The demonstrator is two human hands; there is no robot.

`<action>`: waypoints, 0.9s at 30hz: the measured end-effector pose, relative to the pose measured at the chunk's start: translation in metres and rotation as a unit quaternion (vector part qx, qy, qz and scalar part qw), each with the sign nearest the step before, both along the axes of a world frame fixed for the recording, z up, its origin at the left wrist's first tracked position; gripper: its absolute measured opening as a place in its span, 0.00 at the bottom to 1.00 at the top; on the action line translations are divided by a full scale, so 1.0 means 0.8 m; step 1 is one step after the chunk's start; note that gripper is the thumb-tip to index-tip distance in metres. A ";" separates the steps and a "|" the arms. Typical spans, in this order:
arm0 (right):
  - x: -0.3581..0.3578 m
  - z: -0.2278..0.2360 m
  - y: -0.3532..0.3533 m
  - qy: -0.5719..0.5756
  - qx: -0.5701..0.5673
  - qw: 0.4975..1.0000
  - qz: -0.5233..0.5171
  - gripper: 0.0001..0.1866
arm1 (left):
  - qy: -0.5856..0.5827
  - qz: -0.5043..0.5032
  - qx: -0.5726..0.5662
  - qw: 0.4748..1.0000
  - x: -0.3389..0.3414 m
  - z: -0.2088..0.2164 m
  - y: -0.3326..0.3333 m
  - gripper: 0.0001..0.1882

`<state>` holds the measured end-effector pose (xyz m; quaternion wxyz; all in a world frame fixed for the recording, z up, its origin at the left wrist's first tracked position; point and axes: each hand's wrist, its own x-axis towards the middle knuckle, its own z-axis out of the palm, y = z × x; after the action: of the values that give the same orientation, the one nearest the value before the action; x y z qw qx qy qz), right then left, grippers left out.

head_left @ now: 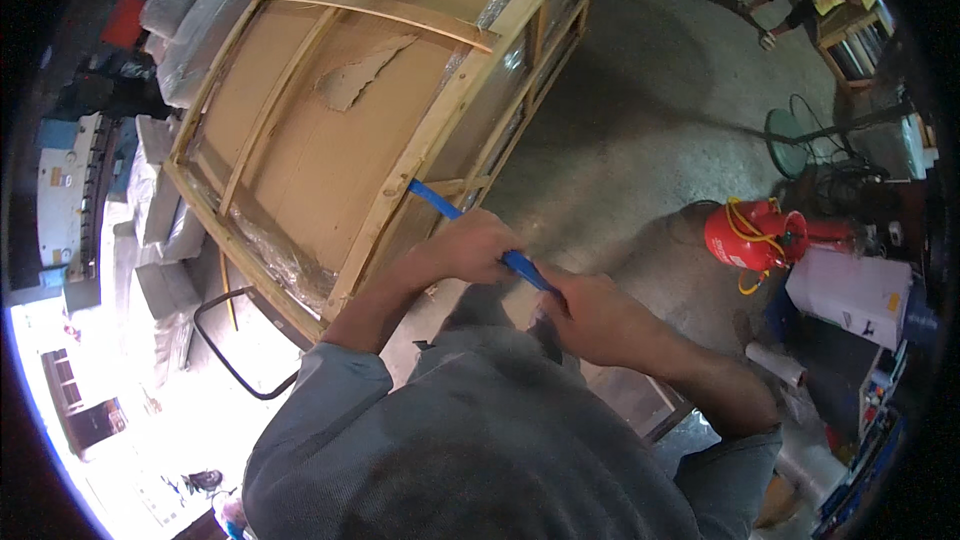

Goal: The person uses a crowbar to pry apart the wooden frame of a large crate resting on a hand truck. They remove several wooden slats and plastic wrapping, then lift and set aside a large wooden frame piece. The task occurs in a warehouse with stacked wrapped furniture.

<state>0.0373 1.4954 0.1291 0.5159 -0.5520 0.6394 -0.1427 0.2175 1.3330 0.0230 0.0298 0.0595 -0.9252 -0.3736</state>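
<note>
You hold the blue pry bar (480,232) with both hands: your left hand (470,248) wraps its fingers tight round the middle, your right hand (590,315) grips the back end. Its tip sits under a wooden slat (400,190) of the big crate (330,120). You seem to be prying the slat loose, so next you likely need a firm, slow push. A red tank (750,235) stands well apart on the floor (640,90).

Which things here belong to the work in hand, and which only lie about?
In the work: left hand, right hand, blue bar, wooden crate.

Lying about: red tank, white box, green fan, plastic roll.
</note>
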 end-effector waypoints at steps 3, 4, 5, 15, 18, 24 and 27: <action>0.007 -0.070 0.036 0.034 0.025 0.997 -0.066 0.21 | -0.131 -0.066 -0.060 0.987 -0.004 -0.034 -0.006 0.13; 0.015 -0.103 0.052 0.041 -0.004 0.996 -0.080 0.22 | -0.173 -0.084 -0.075 0.978 -0.005 -0.048 -0.004 0.14; 0.026 -0.138 0.066 0.046 -0.034 0.994 -0.093 0.22 | -0.205 -0.102 -0.096 0.969 -0.008 -0.062 -0.001 0.14; 0.025 -0.377 0.117 -0.022 -0.162 0.972 -0.167 0.23 | -0.353 -0.087 -0.140 0.921 -0.024 -0.145 0.010 0.14; 0.035 -0.450 0.130 -0.008 -0.120 0.982 -0.144 0.23 | -0.359 -0.093 -0.166 0.914 -0.021 -0.165 0.011 0.13; 0.038 -0.417 0.105 0.018 -0.108 0.985 -0.135 0.23 | -0.367 -0.067 -0.150 0.915 -0.020 -0.154 0.015 0.13; 0.005 -0.240 0.117 0.002 0.015 0.989 -0.144 0.23 | -0.279 -0.107 -0.111 0.948 -0.025 -0.108 0.016 0.13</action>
<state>0.0415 1.5887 -0.0630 0.4966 -0.4463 0.7158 -0.2046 0.1978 1.3461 -0.0637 -0.2628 0.0586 -0.9332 -0.2382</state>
